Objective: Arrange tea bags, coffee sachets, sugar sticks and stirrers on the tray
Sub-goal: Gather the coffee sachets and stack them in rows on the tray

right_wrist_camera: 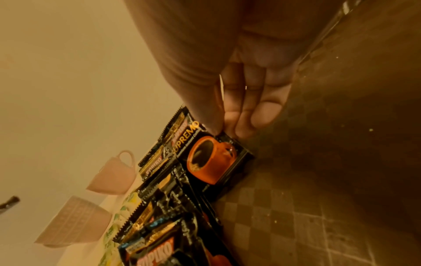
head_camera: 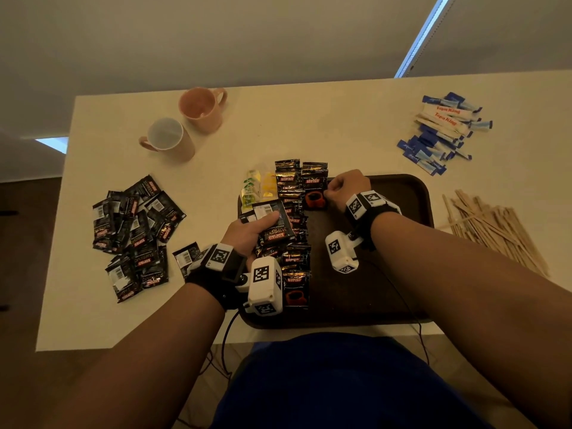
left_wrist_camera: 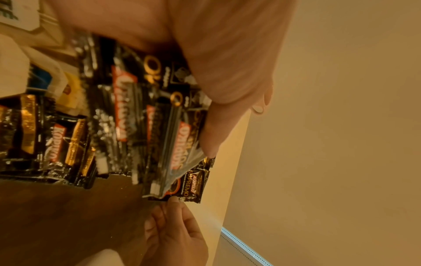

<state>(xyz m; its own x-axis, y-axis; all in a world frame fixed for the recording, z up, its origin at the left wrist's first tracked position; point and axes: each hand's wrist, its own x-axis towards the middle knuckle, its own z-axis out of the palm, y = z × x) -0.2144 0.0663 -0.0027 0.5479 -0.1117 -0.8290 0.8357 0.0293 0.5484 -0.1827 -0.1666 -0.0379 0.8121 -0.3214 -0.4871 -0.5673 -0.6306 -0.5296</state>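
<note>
A cream table (head_camera: 309,125) stretches out in front of me. Two pinkish mugs stand near its far left edge, just beside each other. The nearer mug (head_camera: 168,140) has a pale inside, and its handle points left toward me. The farther mug (head_camera: 202,108) has its handle pointing right. Beyond the table a grey wall (head_camera: 216,35) rises, crossed at upper right by a slanted strip of blue-white light (head_camera: 424,35). My blue clothing (head_camera: 334,382) fills the bottom edge.
</note>
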